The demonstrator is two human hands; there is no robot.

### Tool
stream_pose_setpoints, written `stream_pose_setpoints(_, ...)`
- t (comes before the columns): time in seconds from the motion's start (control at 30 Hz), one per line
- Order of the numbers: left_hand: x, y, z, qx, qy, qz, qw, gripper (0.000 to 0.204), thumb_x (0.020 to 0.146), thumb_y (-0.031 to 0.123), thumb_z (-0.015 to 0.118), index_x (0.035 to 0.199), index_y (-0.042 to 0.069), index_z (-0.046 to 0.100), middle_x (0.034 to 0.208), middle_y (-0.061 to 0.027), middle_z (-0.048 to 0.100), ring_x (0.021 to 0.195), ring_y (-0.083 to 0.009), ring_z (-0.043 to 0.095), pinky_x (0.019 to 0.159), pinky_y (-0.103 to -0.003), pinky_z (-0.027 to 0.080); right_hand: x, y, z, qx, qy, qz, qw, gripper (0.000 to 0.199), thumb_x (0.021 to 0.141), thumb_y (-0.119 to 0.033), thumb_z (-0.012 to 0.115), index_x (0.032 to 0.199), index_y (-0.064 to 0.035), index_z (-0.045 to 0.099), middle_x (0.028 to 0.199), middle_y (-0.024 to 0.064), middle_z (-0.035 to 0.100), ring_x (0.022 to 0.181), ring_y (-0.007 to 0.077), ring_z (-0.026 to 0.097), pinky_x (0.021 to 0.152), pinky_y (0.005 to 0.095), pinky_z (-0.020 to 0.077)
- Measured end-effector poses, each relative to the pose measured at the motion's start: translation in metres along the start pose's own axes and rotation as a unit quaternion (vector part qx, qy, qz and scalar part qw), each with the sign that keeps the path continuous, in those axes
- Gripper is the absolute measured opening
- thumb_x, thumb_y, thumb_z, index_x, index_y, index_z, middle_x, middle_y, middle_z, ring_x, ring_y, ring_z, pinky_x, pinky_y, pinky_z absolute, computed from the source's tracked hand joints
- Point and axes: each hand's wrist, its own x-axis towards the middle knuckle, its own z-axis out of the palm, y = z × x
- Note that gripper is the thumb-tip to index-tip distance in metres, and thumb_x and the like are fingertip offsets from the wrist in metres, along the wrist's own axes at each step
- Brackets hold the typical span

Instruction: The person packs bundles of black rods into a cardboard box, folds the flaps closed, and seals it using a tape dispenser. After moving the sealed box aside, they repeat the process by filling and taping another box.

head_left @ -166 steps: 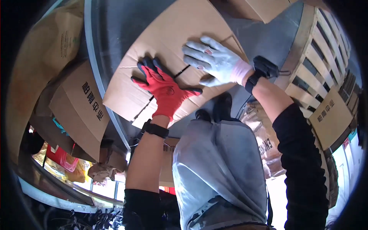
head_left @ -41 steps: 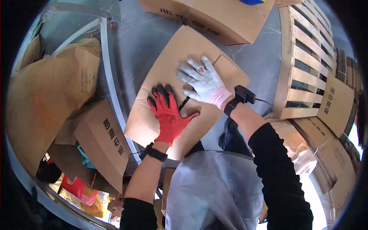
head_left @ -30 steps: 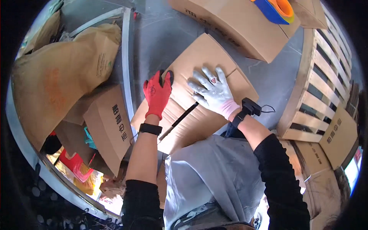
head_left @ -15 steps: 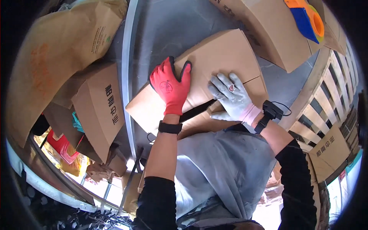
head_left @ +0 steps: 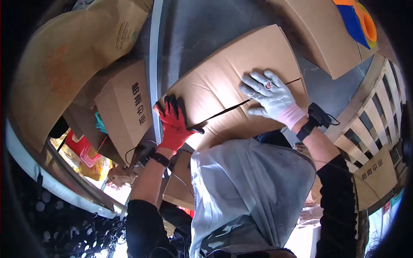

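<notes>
A brown cardboard box point(head_left: 232, 64) lies on the grey surface in front of me, its two flaps folded down and a narrow dark gap between them. My left hand point(head_left: 174, 124), in a red glove with black fingertips, rests open at the box's left end, thumb by the seam. Fingers spread, my right hand point(head_left: 270, 95) in a pale grey glove lies flat over the seam toward the right end. Both palms press on the cardboard and neither holds anything.
An orange and blue tape dispenser point(head_left: 359, 23) sits on another carton point(head_left: 316, 32) at the upper right. To the left are an upright cardboard box point(head_left: 122, 94) and a big brown paper sack point(head_left: 81, 51). Wooden slats point(head_left: 370, 114) stand at the right, beyond the grey table point(head_left: 206, 30).
My left hand has slid left and nearer to the box's end. The flap beneath it has come down, narrowing the gap. My right hand stays on the box.
</notes>
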Motion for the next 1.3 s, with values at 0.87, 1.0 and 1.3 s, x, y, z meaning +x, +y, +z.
stream_pose_setpoints(0.87, 0.095, 0.080, -0.108, -0.279, -0.147, 0.240, 0.918, 0.032, 0.074, 0.010, 0.065, 0.106, 0.010, 0.070, 0.097, -0.0124, 0.069, 0.086, -0.0313, 0.067, 0.073, -0.040, 0.054, -0.006, 0.028, -0.013, 0.004, 0.127, -0.073, 0.989, 0.027, 0.084, -0.030, 0.058, 0.108, -0.0183, 0.062, 0.098, -0.0003, 0.050, 0.085, 0.0151, 0.048, 0.092, 0.0310, 0.0407)
stream_pose_setpoints(1.0, 0.114, 0.146, -0.060, -0.223, -0.191, 0.240, 0.925, 0.019, 0.079, 0.016, 0.065, 0.097, 0.011, 0.069, 0.094, -0.0118, 0.069, 0.084, -0.0308, 0.067, 0.070, -0.043, 0.054, -0.010, 0.025, 0.006, -0.033, 0.118, 0.010, 0.992, 0.029, 0.080, -0.022, 0.061, 0.107, -0.0144, 0.068, 0.132, 0.0027, 0.058, 0.131, 0.0201, 0.046, 0.114, 0.0417, 0.0333)
stream_pose_setpoints(1.3, 0.122, 0.142, -0.023, -0.076, -0.131, 0.278, 0.949, 0.027, 0.089, 0.037, 0.059, 0.093, 0.011, 0.067, 0.084, -0.0127, 0.068, 0.078, -0.0314, 0.066, 0.069, -0.046, 0.053, -0.044, 0.085, -0.101, -0.220, 0.236, 0.344, 0.882, 0.049, 0.085, -0.029, 0.070, 0.124, -0.0017, 0.059, 0.131, 0.0155, 0.055, 0.121, 0.0346, 0.052, 0.106, 0.0484, 0.0378)
